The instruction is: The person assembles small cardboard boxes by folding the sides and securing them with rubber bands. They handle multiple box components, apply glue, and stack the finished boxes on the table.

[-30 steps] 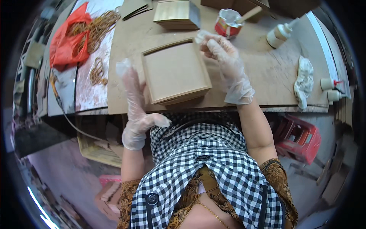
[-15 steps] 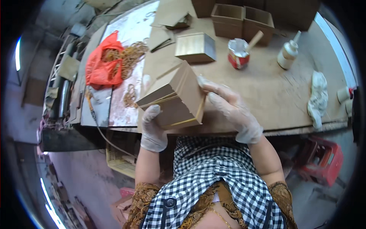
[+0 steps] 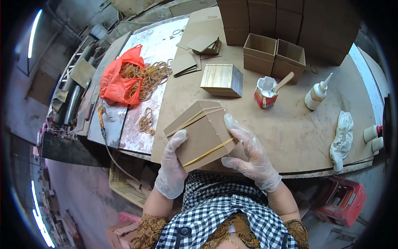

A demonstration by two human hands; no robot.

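Note:
A brown board box [image 3: 199,139] is held tilted above the near table edge. A yellow rubber band [image 3: 209,152] runs across its lower part, and tan rubber bands [image 3: 202,117] lie around its upper part. My left hand [image 3: 172,166], in a thin clear glove, is closed on the box's left side with its thumb on the near face. My right hand [image 3: 252,155], gloved alike, spans the right end. Its fingers touch the upper right edge and its thumb is by the lower right corner. The fingers under the box are hidden.
A red bag [image 3: 122,83] of rubber bands lies at left. Stacked panels [image 3: 222,79], an open can [image 3: 265,93] with a wooden stick, a squeeze bottle [image 3: 317,96] and open boxes [image 3: 259,52] stand beyond. A white cloth [image 3: 342,139] and a red stool [image 3: 340,201] are at right.
The box has turned so its banded face points more toward me. My right hand has shifted along its right end, thumb now lower. The view has tilted, so the table appears lower.

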